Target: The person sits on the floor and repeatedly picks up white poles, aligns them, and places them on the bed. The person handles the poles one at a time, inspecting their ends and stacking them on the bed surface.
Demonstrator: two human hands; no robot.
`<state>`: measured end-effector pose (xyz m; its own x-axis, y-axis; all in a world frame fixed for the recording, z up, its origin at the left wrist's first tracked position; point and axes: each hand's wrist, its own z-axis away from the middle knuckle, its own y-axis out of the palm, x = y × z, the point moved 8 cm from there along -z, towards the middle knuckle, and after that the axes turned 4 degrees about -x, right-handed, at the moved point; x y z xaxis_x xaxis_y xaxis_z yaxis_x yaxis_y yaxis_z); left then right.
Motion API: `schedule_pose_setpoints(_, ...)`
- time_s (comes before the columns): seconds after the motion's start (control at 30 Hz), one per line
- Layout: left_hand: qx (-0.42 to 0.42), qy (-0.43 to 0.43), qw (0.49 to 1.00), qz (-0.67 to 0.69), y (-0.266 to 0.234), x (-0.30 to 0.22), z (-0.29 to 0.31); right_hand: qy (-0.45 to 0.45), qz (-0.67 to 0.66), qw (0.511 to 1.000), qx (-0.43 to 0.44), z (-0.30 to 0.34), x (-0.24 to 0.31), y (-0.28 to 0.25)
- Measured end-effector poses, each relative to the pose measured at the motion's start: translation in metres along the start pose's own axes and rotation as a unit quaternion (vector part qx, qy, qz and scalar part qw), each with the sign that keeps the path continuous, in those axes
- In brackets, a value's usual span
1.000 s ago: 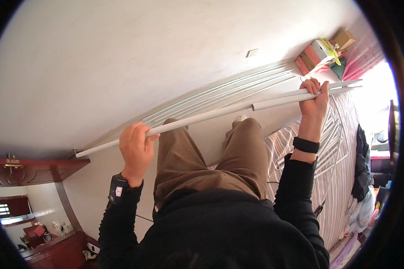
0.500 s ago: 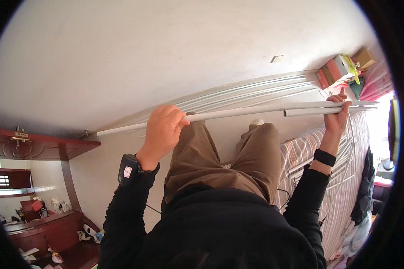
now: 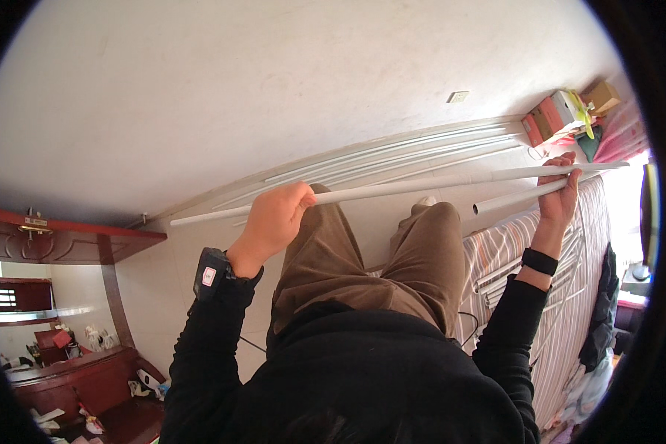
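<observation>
A long white pole (image 3: 414,186) runs across in front of my legs. My left hand (image 3: 277,222) is closed around it near its left part, the thumb and fingers pinching it. Farther right, my right hand (image 3: 559,192) grips the same pole together with a shorter white tube (image 3: 507,202), whose hollow dark end points left. The two tubes spread apart to the left of that hand and come close together at it. Beyond the right hand their far ends lie over the edge of the bed.
Several white poles (image 3: 392,157) lie along the foot of the wall. On the striped bed (image 3: 555,370) at right are more white tubes (image 3: 496,277). Cardboard boxes (image 3: 551,118) stand in the far right corner. A dark red door (image 3: 74,244) and cabinet (image 3: 89,385) are at left.
The shorter tube has swung so that its open end sits lower and farther from the long pole. The long pole has shifted slightly to the right, and both hands have moved a little.
</observation>
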<state>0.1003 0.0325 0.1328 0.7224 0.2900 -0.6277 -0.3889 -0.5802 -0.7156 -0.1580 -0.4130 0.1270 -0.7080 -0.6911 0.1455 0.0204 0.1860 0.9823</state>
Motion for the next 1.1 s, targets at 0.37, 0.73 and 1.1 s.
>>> schedule_pose_setpoints(0.37,-0.088,0.084,0.987,-0.105,-0.009,-0.020,-0.002,-0.069,-0.026,0.991,-0.107,0.007,0.003,-0.016)
schedule_pose_setpoints(0.73,-0.010,0.012,1.000,0.010,-0.016,0.007,0.011,-0.070,-0.012,0.997,-0.027,0.006,0.019,-0.001)
schedule_pose_setpoints(1.1,-0.172,0.332,0.924,-0.077,0.011,-0.157,-0.112,0.192,0.017,0.954,-0.231,0.002,-0.177,0.034)
